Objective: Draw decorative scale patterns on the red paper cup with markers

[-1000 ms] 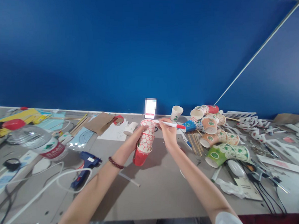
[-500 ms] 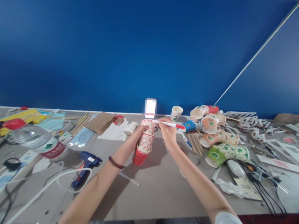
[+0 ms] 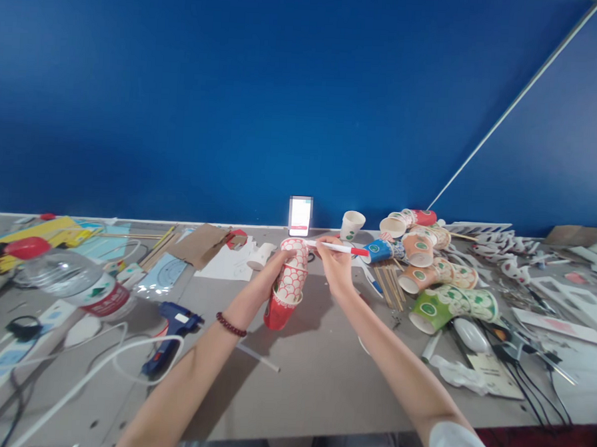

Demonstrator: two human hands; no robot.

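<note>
My left hand (image 3: 275,269) is wrapped around a chain of joined paper cups (image 3: 291,282), held tilted over the table. The upper cups are white with red scale-like arcs; the lowest one is solid red. My right hand (image 3: 334,262) pinches a white marker with a red end (image 3: 344,248). Its tip points left and meets, or nearly meets, the upper cup's right side; exact contact is too small to tell. Behind the cups a lit phone (image 3: 300,217) stands upright against the blue wall.
To the right lie green patterned cups (image 3: 431,312), orange cups (image 3: 416,276) and a blue cup (image 3: 378,250), near wooden sticks (image 3: 389,287). A white cup (image 3: 352,225) stands by the wall. On the left are a blue glue gun (image 3: 172,333), a plastic bottle (image 3: 82,282) and a power strip (image 3: 21,362).
</note>
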